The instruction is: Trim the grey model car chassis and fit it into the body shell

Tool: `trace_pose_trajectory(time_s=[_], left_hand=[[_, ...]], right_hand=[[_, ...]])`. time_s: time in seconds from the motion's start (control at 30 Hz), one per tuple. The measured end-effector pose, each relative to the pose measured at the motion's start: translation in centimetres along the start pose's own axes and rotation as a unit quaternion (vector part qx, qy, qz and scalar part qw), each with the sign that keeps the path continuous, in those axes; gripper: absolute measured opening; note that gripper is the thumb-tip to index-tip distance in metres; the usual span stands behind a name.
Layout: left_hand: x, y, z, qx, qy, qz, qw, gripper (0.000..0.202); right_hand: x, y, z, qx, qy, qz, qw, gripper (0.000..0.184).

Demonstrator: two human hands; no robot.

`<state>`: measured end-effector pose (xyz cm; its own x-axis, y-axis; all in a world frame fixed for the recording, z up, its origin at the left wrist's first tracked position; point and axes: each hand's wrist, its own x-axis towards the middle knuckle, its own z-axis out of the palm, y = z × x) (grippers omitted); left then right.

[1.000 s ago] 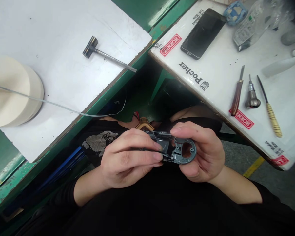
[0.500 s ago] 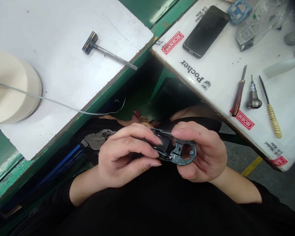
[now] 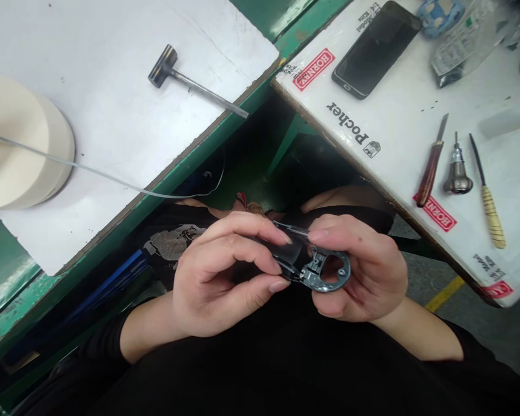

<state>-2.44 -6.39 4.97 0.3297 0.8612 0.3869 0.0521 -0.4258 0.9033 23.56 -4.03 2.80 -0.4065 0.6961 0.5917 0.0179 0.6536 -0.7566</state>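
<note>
Over my lap I hold a dark grey frame-like part [image 3: 325, 276] that looks like a model car body shell. Its right end is rounded, with a large opening and a small screw or pin hole. A smooth dark panel [image 3: 288, 252] sits toward its left side. My left hand [image 3: 225, 271] pinches the left end between thumb and fingers, covering much of it. Around the rounded right end, the thumb and fingers of my right hand [image 3: 364, 268] grip the upper and lower edges. Both hands are closed on the same part.
On the right table lie a phone [image 3: 377, 49], a blue model part [image 3: 441, 16], a bagged part [image 3: 455, 58], a wood-handled blade [image 3: 431, 170], a bulb-handled tool [image 3: 458, 176] and a yellow-handled file [image 3: 491, 216]. The left table bears a hammer [image 3: 162, 66] and a cream round block [image 3: 30, 144] with a cord [image 3: 112, 182] across it.
The view has shifted slightly, so the tables' contents sit a little differently in frame. Both hands keep their hold on the grey part, with only slight finger movement.
</note>
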Motion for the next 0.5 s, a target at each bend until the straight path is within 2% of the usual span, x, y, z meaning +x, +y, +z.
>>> trace_pose_trajectory(time_s=[0.2, 0.5], left_hand=[[-0.10, 0.04, -0.01, 0.033, 0.019, 0.016, 0.999, 0.020], [-0.09, -0.23, -0.26, 0.021, 0.002, 0.043, 0.999, 0.017]], right_hand=[[-0.08, 0.04, -0.14, -0.009, -0.007, 0.001, 1.000, 0.056], [0.18, -0.08, 0.32, 0.025, -0.007, 0.006, 1.000, 0.052]])
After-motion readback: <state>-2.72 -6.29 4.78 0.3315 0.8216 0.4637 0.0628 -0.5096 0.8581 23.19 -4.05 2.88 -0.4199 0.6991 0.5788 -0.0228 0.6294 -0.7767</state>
